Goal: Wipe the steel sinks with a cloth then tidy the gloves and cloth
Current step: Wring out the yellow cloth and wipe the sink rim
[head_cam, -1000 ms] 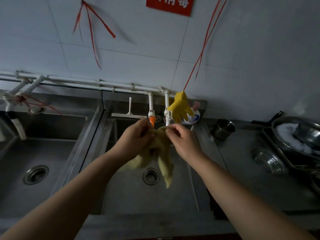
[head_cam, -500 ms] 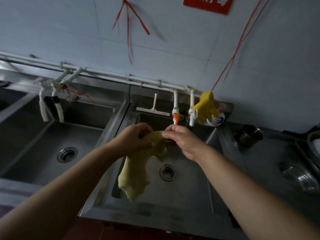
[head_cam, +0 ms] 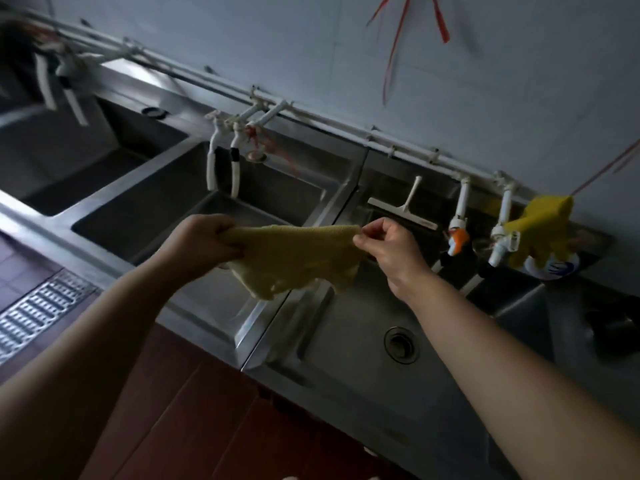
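A yellow cloth (head_cam: 294, 258) is stretched out between both hands above the divider of two steel sinks. My left hand (head_cam: 199, 242) grips its left corner in a fist. My right hand (head_cam: 388, 247) pinches its right corner between thumb and fingers. The cloth's lower edge hangs loose over the middle sink (head_cam: 166, 206) and the right sink (head_cam: 346, 327). A yellow rubber glove (head_cam: 540, 230) hangs on the rightmost tap, tied to a red string.
White taps (head_cam: 459, 211) and pipes run along the tiled wall. A white squeegee (head_cam: 403, 211) leans behind the right sink. A third sink (head_cam: 69, 168) lies far left. A floor drain grate (head_cam: 38, 310) sits lower left. A detergent bottle (head_cam: 550, 268) stands under the glove.
The view has swung left and tilted. My hands have moved apart, spreading the bunched cloth out flat between them, and shifted left from above the right sink to over the divider.
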The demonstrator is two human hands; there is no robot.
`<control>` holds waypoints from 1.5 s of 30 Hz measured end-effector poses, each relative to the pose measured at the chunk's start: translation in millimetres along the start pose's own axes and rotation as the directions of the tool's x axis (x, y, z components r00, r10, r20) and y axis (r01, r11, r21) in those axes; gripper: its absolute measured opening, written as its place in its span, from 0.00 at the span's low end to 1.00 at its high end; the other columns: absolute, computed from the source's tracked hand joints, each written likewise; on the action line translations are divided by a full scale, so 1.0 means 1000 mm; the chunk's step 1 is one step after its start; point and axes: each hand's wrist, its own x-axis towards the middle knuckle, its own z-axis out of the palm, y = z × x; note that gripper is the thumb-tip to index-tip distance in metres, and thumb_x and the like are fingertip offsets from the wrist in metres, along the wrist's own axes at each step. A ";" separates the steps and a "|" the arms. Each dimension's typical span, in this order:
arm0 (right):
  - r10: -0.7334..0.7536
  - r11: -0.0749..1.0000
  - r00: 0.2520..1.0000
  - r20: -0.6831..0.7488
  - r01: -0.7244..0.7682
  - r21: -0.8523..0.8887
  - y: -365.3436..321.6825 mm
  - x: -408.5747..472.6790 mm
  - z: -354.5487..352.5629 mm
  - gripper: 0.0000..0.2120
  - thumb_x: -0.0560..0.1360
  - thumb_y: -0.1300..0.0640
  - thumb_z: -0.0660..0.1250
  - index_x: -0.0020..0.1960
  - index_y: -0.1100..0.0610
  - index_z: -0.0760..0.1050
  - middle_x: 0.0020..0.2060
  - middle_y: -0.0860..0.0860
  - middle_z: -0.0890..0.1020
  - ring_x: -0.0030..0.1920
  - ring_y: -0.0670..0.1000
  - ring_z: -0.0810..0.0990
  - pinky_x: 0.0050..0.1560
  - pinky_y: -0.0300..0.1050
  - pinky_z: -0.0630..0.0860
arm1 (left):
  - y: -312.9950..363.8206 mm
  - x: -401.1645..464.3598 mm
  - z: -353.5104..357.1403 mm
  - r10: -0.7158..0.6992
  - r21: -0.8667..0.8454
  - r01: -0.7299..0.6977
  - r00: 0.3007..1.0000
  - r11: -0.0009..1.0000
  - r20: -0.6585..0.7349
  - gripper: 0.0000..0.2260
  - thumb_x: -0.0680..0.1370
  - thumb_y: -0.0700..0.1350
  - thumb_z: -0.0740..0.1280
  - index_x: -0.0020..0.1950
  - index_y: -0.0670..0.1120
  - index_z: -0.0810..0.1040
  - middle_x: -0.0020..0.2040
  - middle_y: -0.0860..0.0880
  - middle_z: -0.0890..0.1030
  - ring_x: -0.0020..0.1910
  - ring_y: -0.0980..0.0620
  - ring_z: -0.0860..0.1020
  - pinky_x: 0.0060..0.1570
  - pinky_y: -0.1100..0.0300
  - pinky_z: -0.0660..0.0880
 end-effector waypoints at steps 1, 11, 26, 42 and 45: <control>0.011 1.000 0.999 0.031 -0.012 0.015 0.004 0.001 0.004 0.06 0.72 0.62 0.70 0.46 0.54 0.75 0.42 0.49 0.79 0.45 0.46 0.79 0.41 0.35 0.73 | -0.009 -0.006 -0.005 -0.015 -0.025 0.015 1.000 1.000 -0.001 0.09 0.72 0.41 0.71 0.41 0.53 0.75 0.39 0.52 0.77 0.36 0.57 0.76 0.33 0.68 0.69; 0.333 0.917 0.808 0.485 -0.157 -0.368 0.086 -0.021 0.052 0.08 0.69 0.67 0.72 0.43 0.56 0.77 0.40 0.50 0.80 0.41 0.45 0.79 0.35 0.31 0.74 | -0.097 -0.069 0.035 -0.278 0.001 0.308 0.856 0.951 0.436 0.08 0.69 0.41 0.74 0.43 0.50 0.79 0.39 0.51 0.81 0.32 0.58 0.79 0.30 0.66 0.75; 0.153 0.712 0.956 0.251 0.070 -0.699 0.125 0.036 0.135 0.04 0.72 0.54 0.70 0.42 0.49 0.74 0.39 0.46 0.79 0.43 0.49 0.78 0.43 0.46 0.78 | -0.159 -0.045 0.080 -0.518 0.334 0.472 0.854 0.816 0.057 0.05 0.72 0.44 0.66 0.39 0.53 0.72 0.33 0.57 0.72 0.31 0.59 0.71 0.25 0.66 0.65; 0.006 0.192 0.769 0.639 0.626 -0.755 0.136 0.024 0.221 0.13 0.75 0.48 0.65 0.57 0.51 0.76 0.57 0.51 0.76 0.60 0.55 0.67 0.60 0.53 0.61 | -0.135 -0.124 0.158 -0.734 -0.053 0.736 0.661 0.675 -0.157 0.28 0.70 0.54 0.72 0.65 0.47 0.68 0.61 0.48 0.69 0.59 0.48 0.73 0.51 0.53 0.73; 0.018 0.214 0.758 0.652 0.635 -0.743 0.130 0.021 0.214 0.11 0.74 0.48 0.66 0.53 0.51 0.77 0.55 0.50 0.76 0.59 0.55 0.67 0.58 0.51 0.62 | -0.125 -0.136 0.177 -0.745 -0.023 0.746 0.663 0.666 -0.077 0.21 0.72 0.56 0.70 0.61 0.51 0.71 0.57 0.52 0.71 0.57 0.52 0.74 0.48 0.58 0.72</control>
